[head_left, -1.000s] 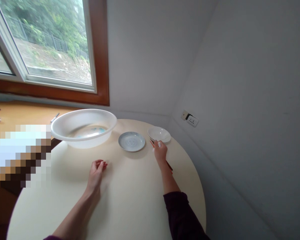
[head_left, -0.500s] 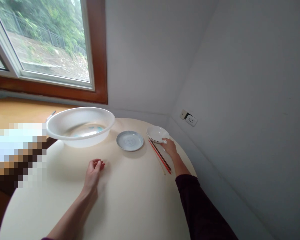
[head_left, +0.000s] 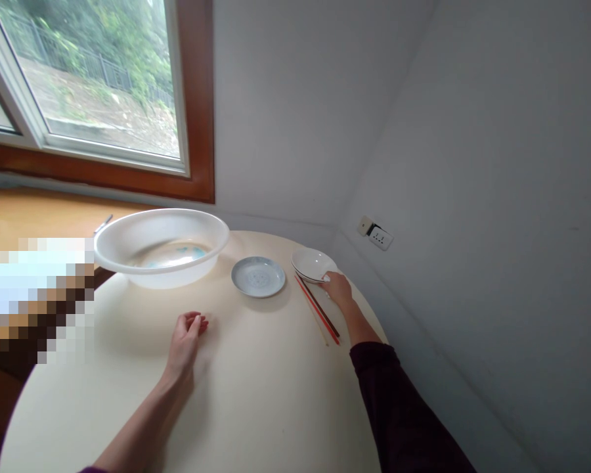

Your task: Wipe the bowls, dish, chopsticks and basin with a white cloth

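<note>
My left hand (head_left: 187,332) is just above or on the pale round table (head_left: 256,394), fingers loosely curled with no object visible in them. Far to the right, my right hand (head_left: 338,289) reaches to the near rim of a white bowl (head_left: 311,263) with a dark line around it. Its fingers are closed on a small white scrap (head_left: 326,278) that looks like crumpled tissue; the hand partly hides the contact. Beside that hand lie a red chopstick (head_left: 318,310), a dark brown chopstick (head_left: 325,315) and a thin pale stick (head_left: 317,322).
A grey-blue plate (head_left: 259,277) lies left of the bowl. Farther left stands a large translucent basin (head_left: 162,272). A wooden desk (head_left: 44,203) adjoins the table below the window (head_left: 98,72). The wall with a socket (head_left: 380,237) runs close along the right edge.
The whole view has shifted slightly. My right hand stays at the bowl's near rim and has turned a little, closer over its right side. The left hand keeps its pose.
</note>
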A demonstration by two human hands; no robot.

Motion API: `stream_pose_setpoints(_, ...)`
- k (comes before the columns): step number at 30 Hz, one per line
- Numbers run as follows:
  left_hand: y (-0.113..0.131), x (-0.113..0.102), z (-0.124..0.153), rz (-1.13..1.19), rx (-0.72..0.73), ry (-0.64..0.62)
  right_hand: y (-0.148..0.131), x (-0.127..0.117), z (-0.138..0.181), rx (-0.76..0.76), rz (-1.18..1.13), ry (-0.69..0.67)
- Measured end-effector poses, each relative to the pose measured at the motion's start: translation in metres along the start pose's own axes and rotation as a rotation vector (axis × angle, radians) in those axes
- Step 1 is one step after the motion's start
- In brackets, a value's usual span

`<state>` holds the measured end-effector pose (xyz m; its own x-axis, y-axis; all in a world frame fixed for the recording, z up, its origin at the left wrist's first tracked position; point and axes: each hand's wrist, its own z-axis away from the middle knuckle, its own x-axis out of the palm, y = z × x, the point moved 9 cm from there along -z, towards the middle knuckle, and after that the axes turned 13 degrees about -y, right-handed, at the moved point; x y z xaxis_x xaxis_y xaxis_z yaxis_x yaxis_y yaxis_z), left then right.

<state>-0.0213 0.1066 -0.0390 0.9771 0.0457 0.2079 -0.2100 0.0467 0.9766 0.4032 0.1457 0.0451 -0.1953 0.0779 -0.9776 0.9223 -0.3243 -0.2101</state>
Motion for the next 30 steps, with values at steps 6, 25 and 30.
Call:
stream_pose_setpoints(6, -0.003, 0.0, -0.002, 0.007, -0.005, -0.01, -0.004, 0.001, 0.0, -0.018, 0.047, -0.004)
stream_pose_setpoints(25, -0.002, 0.001, 0.0, 0.01, -0.022, -0.021, -0.012, 0.006, -0.006, -0.253, -0.028, -0.138)
stream_pose_setpoints(30, -0.001, 0.003, 0.001, 0.014, -0.029, -0.025, -0.013, 0.001, -0.008, -0.267, -0.052, -0.125)
